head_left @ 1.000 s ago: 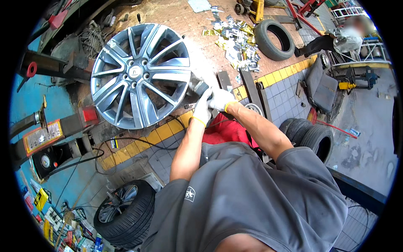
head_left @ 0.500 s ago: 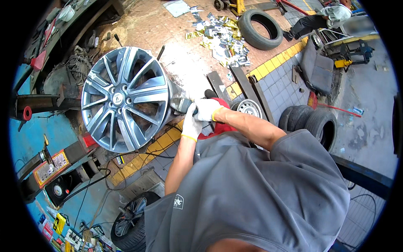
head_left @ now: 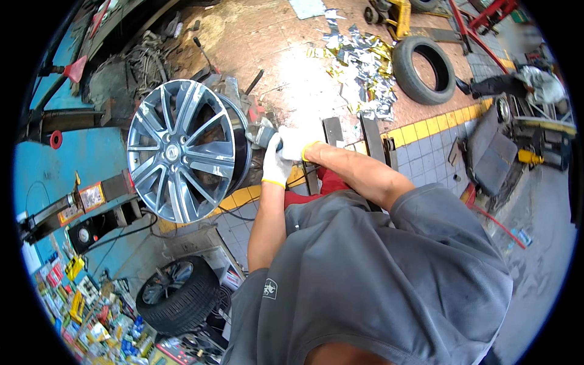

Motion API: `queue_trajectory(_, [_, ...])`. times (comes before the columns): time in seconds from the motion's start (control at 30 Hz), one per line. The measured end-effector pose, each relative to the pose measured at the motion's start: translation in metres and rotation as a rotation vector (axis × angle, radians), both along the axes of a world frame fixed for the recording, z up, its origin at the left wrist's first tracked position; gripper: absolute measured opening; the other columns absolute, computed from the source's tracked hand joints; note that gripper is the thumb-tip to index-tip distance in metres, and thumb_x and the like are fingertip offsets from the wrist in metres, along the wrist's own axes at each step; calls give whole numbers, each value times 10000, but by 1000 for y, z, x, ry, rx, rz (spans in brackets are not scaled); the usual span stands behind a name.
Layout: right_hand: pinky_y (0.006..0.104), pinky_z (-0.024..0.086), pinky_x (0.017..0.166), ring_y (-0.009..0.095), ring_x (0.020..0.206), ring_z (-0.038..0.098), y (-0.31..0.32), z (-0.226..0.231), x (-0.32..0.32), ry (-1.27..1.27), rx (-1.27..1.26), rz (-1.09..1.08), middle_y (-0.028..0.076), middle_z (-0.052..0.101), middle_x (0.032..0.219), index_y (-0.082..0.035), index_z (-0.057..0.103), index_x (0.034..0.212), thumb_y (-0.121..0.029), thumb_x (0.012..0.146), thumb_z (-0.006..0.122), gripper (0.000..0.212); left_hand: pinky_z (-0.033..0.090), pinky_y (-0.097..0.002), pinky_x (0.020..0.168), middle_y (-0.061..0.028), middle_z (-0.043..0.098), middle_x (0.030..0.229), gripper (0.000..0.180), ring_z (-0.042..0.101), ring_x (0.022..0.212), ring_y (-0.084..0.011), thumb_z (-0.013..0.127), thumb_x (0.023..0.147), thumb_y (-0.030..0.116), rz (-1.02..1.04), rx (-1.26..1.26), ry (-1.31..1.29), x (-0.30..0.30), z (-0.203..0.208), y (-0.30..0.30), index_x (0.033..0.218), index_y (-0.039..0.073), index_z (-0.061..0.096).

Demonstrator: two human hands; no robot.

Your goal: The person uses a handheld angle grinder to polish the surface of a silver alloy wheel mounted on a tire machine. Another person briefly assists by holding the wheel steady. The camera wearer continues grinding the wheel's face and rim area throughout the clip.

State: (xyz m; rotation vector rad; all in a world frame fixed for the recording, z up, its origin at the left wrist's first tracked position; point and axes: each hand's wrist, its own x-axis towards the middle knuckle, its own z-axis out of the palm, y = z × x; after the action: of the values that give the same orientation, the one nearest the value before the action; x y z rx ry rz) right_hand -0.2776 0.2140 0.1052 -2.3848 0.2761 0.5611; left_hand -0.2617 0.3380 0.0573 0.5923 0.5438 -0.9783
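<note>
A large alloy wheel rim, grey and silver with several spokes, stands at the left with its face toward me. Both my hands wear white gloves with yellow cuffs and are closed together on an angle grinder. Its grey head lies close to the rim's outer right edge; whether it touches cannot be made out. My left hand wraps the grinder's body from the near side. My right hand grips it from the right, partly washed out by bright light.
A loose tire lies on the floor at the far right, beside scattered foil scraps. A mounted tire stands at lower left near a pile of packages. At the right are a car seat and another person.
My view has swung, so the floor things sit farther right and lower. The rim now appears turned more edge-on. Both hands keep their hold on the angle grinder by the rim's edge.
</note>
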Motion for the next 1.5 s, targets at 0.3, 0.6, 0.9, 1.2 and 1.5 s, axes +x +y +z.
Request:
queue_trajectory(0.3, [472, 548, 800, 386, 913, 690, -1, -11, -18, -34, 81, 250, 229, 695, 965, -6, 560, 1070, -299, 775, 653, 426, 446, -376, 1045, -58, 639, 1208, 347, 586, 1167, -214, 579, 972, 328, 248, -4, -48, -46, 2, 3, 1226, 92, 592])
queue_trajectory(0.6, [468, 550, 806, 378, 922, 691, -39, -11, 26, -86, 18, 338, 228, 696, 975, -7, 558, 1067, -295, 783, 649, 414, 435, -372, 1040, -29, 638, 1181, 323, 585, 1148, -199, 575, 971, 358, 345, -10, -59, -10, -21, -36, 1184, 117, 604])
queue_trajectory(0.9, [472, 533, 817, 399, 937, 674, -80, -17, 96, -117, 1, 404, 236, 689, 989, -8, 543, 1095, -305, 777, 666, 452, 447, -367, 1024, -29, 651, 1170, 274, 598, 1135, -193, 574, 969, 340, 380, -41, -112, 55, -10, -83, 1150, 144, 637])
queue_trajectory(1.2, [475, 530, 826, 406, 952, 669, -102, 10, 188, -21, -38, 562, 240, 688, 1014, -11, 548, 1104, -320, 774, 668, 467, 449, -366, 1024, -31, 652, 1188, 307, 595, 1144, -194, 571, 969, 359, 521, 2, -158, 126, -2, -113, 1184, 147, 628])
queue_trajectory(1.5, [486, 535, 782, 405, 889, 678, -109, -2, 227, -49, -41, 749, 241, 689, 958, -3, 535, 1095, -288, 775, 658, 446, 417, -374, 1067, -55, 638, 1227, 359, 574, 1186, -214, 560, 980, 347, 720, -117, 6, 145, -27, -126, 1251, 116, 603])
